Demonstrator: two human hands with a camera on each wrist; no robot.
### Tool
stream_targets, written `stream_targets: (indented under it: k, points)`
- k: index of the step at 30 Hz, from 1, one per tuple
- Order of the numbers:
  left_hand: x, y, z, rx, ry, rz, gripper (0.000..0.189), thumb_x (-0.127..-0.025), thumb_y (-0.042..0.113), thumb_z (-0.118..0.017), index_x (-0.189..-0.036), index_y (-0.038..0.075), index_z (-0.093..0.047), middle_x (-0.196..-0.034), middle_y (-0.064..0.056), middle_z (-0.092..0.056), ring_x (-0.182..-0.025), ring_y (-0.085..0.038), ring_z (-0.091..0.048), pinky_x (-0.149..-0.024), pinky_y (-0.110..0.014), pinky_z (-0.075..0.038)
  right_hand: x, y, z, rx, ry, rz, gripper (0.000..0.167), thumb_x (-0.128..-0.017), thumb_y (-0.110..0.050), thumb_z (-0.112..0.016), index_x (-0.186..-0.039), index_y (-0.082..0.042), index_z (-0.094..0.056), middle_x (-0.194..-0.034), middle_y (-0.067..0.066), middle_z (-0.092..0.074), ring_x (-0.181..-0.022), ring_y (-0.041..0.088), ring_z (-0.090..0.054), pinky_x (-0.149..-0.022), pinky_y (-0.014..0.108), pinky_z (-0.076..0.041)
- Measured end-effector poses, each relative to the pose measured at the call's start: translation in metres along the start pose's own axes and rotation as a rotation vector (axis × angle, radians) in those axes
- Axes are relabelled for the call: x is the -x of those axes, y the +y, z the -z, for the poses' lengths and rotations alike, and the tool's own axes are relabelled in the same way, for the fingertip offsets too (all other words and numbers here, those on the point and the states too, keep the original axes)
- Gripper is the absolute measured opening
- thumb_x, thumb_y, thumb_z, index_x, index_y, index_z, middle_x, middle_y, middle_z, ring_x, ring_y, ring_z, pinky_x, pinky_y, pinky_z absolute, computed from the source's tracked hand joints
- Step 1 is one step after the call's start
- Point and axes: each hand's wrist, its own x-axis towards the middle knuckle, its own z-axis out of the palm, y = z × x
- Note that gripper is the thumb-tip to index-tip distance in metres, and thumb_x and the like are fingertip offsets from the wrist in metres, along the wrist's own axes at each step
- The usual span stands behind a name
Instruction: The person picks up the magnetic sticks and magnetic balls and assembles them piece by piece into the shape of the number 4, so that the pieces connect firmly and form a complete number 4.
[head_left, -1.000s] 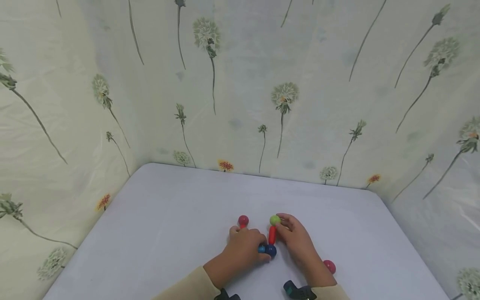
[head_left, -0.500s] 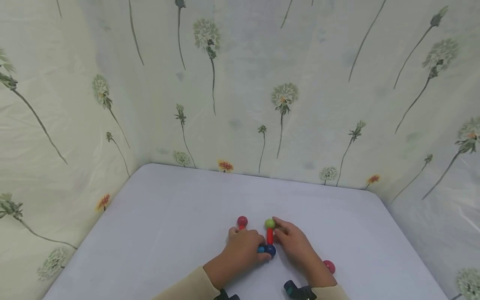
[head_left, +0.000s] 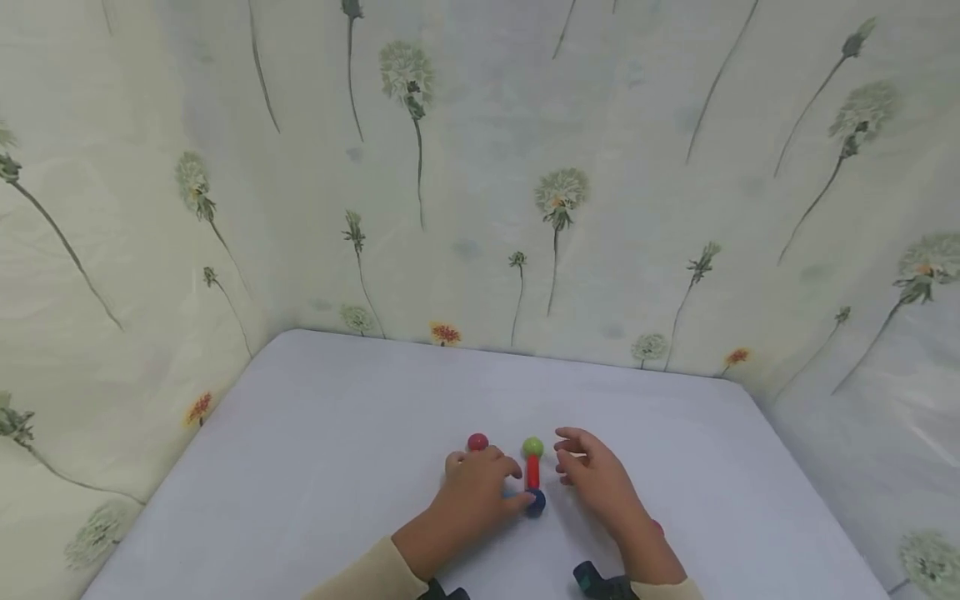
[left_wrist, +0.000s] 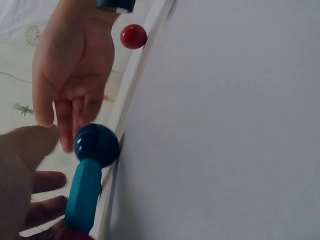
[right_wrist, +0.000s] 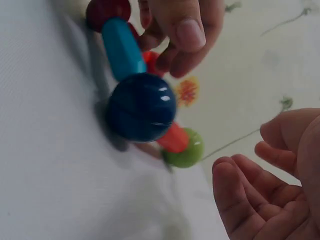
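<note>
A row of toy building pieces lies on the table: a green ball (head_left: 532, 447), a red rod (head_left: 532, 472) and a dark blue ball (head_left: 536, 502) at the near end. From the blue ball a teal rod (right_wrist: 122, 55) runs left to a dark red ball (right_wrist: 107, 12). Another red ball (head_left: 477, 442) shows beyond my left hand (head_left: 476, 492). That hand hovers over the teal rod with thumb and fingers spread, the thumb overlapping the blue ball in the head view. My right hand (head_left: 596, 477), fingers loosely bent and holding nothing, is just right of the green ball.
A loose red ball (left_wrist: 133, 36) lies by my right wrist, mostly hidden in the head view. The white table (head_left: 360, 417) ends at a floral curtain (head_left: 465, 167) behind and at both sides. Dark wrist devices (head_left: 600, 581) are strapped near the sleeves.
My right hand has let go of the green ball and drawn back to the right. The green ball and red rod now line up with the blue ball. My left fingers have loosened and lifted.
</note>
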Motion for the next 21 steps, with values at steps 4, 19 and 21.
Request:
stream_targets:
  k: [4, 19, 21]
  points:
    - [0.008, -0.019, 0.012, 0.048, 0.094, 0.072, 0.038, -0.089, 0.054, -0.078, -0.114, 0.025, -0.074, -0.112, 0.003, -0.066, -0.105, -0.017, -0.062, -0.084, -0.041, -0.053, 0.014, -0.014, 0.005, 0.047, -0.027, 0.020, 0.041, -0.103, -0.020, -0.063, -0.144, -0.016, -0.059, -0.124, 0.008, -0.071, -0.096, 0.017, -0.071, -0.082, 0.034, -0.062]
    - [0.021, -0.053, 0.004, 0.253, -0.034, 0.122, 0.046, -0.085, 0.049, -0.084, -0.124, 0.026, -0.073, -0.092, 0.011, -0.056, -0.084, -0.007, -0.052, -0.072, -0.023, -0.051, 0.068, -0.031, -0.004, 0.172, -0.495, 0.289, 0.030, -0.096, -0.032, -0.077, -0.122, -0.018, -0.071, -0.113, -0.006, -0.073, -0.098, 0.008, -0.067, -0.085, 0.025, -0.058]
    - [0.022, -0.055, 0.005, 0.280, -0.049, 0.116, 0.045, -0.083, 0.046, -0.087, -0.121, 0.026, -0.074, -0.090, 0.012, -0.058, -0.084, -0.007, -0.053, -0.073, -0.025, -0.052, 0.073, -0.032, -0.009, 0.182, -0.563, 0.297, 0.031, -0.095, -0.032, -0.078, -0.123, -0.020, -0.071, -0.115, -0.007, -0.072, -0.098, 0.007, -0.066, -0.084, 0.024, -0.058]
